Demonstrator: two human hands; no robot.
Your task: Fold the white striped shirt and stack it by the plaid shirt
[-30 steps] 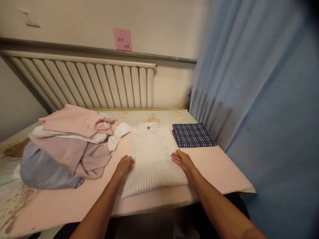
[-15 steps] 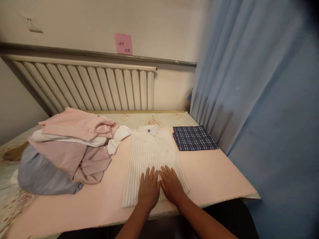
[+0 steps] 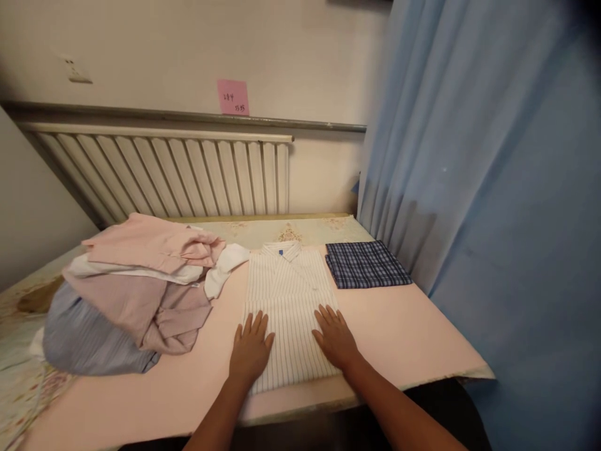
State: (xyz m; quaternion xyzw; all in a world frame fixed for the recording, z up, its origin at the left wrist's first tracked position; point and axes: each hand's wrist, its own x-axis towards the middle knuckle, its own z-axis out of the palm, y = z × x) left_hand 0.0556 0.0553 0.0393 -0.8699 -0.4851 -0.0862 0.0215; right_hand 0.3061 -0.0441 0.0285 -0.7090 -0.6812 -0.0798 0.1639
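A white shirt with thin dark stripes (image 3: 293, 332) lies flat, its sides folded in and its collar pointing away from me. My left hand (image 3: 251, 347) rests palm down along the shirt's left edge, fingers spread. On the opposite edge, my right hand (image 3: 334, 338) also lies flat with its fingers apart. Neither hand grips the cloth. Under the shirt is a pink sheet (image 3: 385, 332). Beyond my right hand sits a folded dark plaid cloth (image 3: 369, 264).
A heap of loose clothes (image 3: 136, 288) in pink, white, mauve and grey-blue occupies the left side. Behind stands a white radiator (image 3: 188, 178), with a pink note (image 3: 233, 97) above it. A blue curtain (image 3: 446, 156) hangs along the right.
My hands have moved apart from the middle of the shirt to its left and right edges, still flat. The view has tilted up slightly.
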